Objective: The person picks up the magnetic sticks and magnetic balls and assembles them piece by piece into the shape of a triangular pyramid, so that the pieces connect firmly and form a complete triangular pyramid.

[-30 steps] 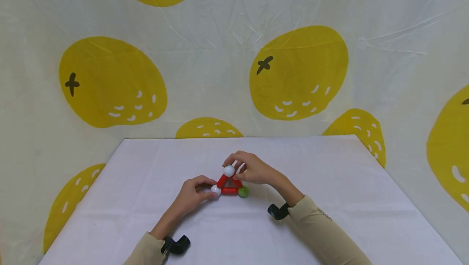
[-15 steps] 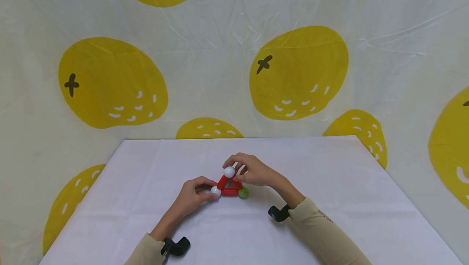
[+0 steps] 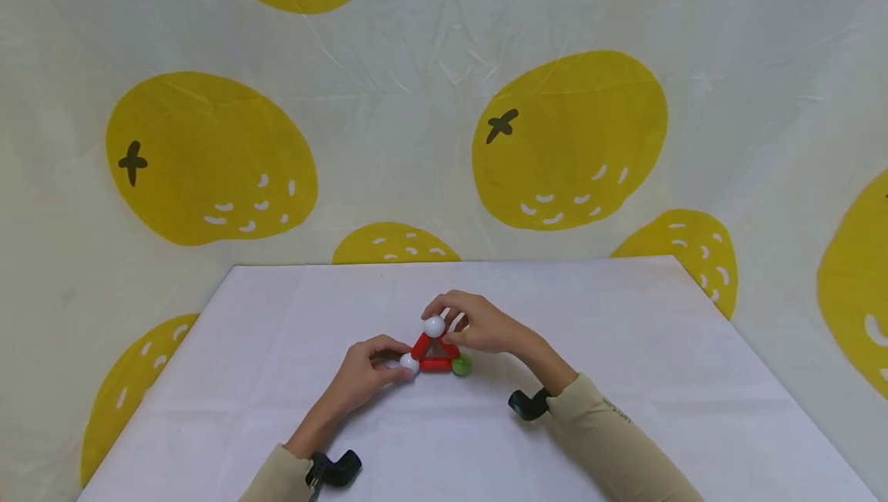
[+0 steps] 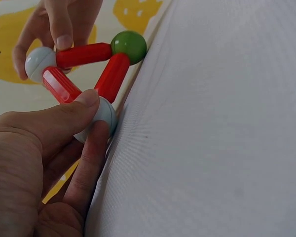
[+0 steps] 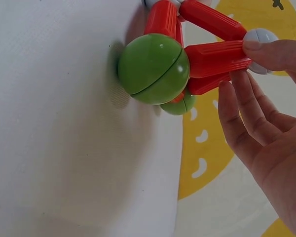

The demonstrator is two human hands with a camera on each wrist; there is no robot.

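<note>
A small figure of red rods (image 3: 435,364) joined by balls stands on the white table (image 3: 624,348). My left hand (image 3: 390,361) pinches its lower left white ball (image 4: 104,114) between thumb and finger. The fingers of my right hand (image 3: 452,318) hold the raised top corner, where a white ball (image 3: 433,326) meets a red rod (image 4: 84,54). A green ball (image 5: 153,69) forms the lower right corner and rests on the cloth. In the right wrist view a second green ball (image 5: 180,104) shows partly behind the first.
Black camera mounts sit at my left wrist (image 3: 336,467) and right wrist (image 3: 529,402). A cream backdrop with big yellow fruits (image 3: 569,139) hangs behind the table's far edge and drops past both side edges.
</note>
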